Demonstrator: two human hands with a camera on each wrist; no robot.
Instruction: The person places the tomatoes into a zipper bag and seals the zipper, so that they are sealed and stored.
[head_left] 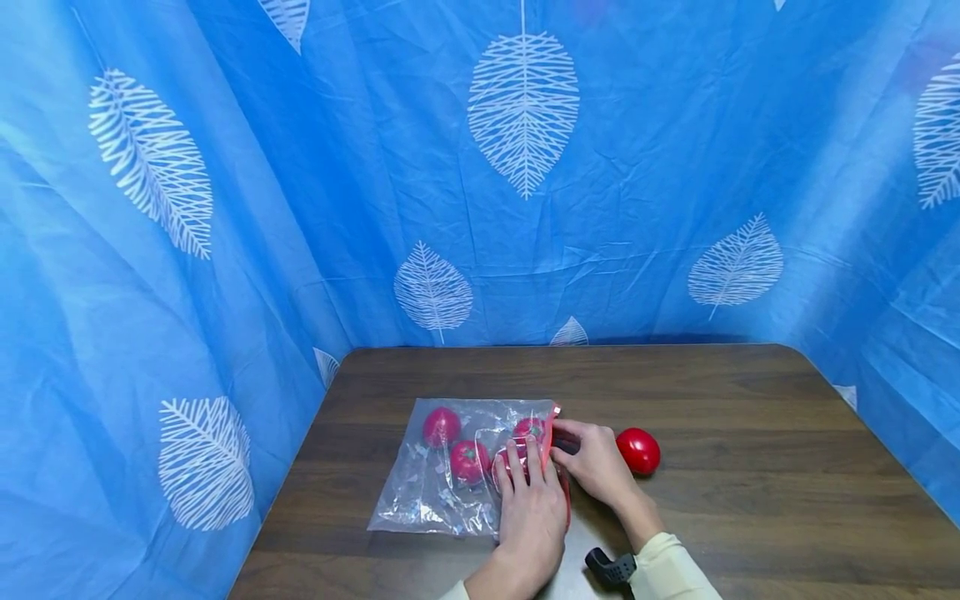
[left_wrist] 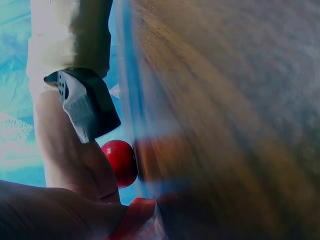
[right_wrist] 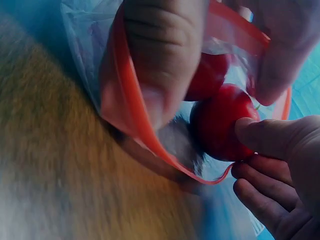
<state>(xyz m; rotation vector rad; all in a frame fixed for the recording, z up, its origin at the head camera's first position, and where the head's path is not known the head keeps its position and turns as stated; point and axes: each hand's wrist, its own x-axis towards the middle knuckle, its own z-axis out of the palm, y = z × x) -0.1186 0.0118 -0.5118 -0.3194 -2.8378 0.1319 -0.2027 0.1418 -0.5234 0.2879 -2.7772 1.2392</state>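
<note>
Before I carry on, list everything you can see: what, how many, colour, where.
Clear bag: one, transparent with a red-orange rim, flat on the table, mouth to the right
Bagged tomatoes: four, red, inside the bag, two near its mouth
Loose tomato: one, red, on the table, right of the bag
Table: one, brown wood grain, under everything
Curtain: count unclear, blue with white leaves, behind and beside the table
Wrist device: one, black, on the right wrist
Sleeves: two, cream, bottom edge
Left hand: one, fingers on top of the bag
Right hand: one, at the bag's mouth, thumb touching a tomato
</note>
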